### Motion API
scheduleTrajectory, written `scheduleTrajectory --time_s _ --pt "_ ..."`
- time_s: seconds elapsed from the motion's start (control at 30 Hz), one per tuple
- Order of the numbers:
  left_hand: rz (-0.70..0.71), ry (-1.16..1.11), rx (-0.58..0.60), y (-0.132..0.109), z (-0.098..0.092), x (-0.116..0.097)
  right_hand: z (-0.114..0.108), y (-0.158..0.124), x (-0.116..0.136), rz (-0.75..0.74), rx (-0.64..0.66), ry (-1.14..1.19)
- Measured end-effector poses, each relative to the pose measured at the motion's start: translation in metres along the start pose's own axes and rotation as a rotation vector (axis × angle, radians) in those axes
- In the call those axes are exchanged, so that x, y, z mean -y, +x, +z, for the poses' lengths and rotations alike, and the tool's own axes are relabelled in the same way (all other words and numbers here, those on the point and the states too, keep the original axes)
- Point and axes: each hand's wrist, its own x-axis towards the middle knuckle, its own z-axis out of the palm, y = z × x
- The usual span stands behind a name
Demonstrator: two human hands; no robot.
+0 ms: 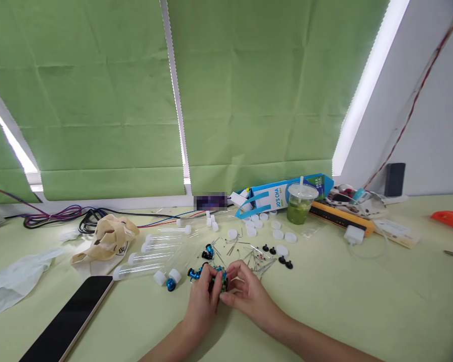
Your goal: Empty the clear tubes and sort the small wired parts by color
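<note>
My left hand (202, 299) and my right hand (249, 294) meet low over the table's middle. Small shiny green-and-blue parts (224, 281) show between them; fingers hide most of their shape. The left fingers are closed around these parts, while the right thumb and fingers curl in to grip them from the other side. Just beyond the left hand lie more blue-and-black metallic pieces (208, 251), and a round blue one (170, 284) sits further left. Thin metal pins (254, 259) are scattered behind the right hand, with several black caps (286, 262) to their right.
White round caps (251, 232) and clear tubes (147, 257) lie across the table. A phone (70, 319) and beige cloth (107, 241) are at left. A lidded green drink (299, 208) stands before a blue-and-white bag (274, 198), near an orange-black bar (340, 217).
</note>
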Motion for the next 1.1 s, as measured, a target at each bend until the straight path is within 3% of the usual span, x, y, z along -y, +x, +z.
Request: scheduleTrajectory --time_s 0.1,0.27,0.4,0.57,0.73,0.87,1.0,1.1 --pt "0.002 0.005 -0.010 0.0008 -0.0004 0.0006 -0.0010 0.0012 -0.0013 0.122 0.049 0.018" --pt "0.030 0.017 -0.012 0.0003 -0.0007 0.0005 -0.0030 0.0016 -0.0014 0.005 0.025 -0.052" --pt "0.020 0.021 -0.008 0.0000 0.0001 0.0022 -0.0024 0.0010 -0.0029 0.132 0.064 0.024" --pt "0.059 0.077 -0.009 0.0003 0.0003 0.0033 -0.0022 0.0009 -0.0030 -0.010 0.016 -0.027" --pt "0.035 0.097 -0.011 -0.0005 0.0002 0.0056 -0.0024 0.0007 -0.0007 0.154 0.084 0.043" --pt "0.051 0.068 -0.005 -0.0001 -0.0002 0.0058 -0.0033 0.0007 -0.0009 0.056 0.054 0.013" --pt "0.051 0.084 -0.029 0.0007 0.0002 0.0066 -0.0029 0.0005 -0.0006 0.187 0.099 0.083" --pt "0.072 0.109 -0.027 0.0011 0.0005 0.0063 -0.0028 0.0001 -0.0003 0.095 0.057 0.032"
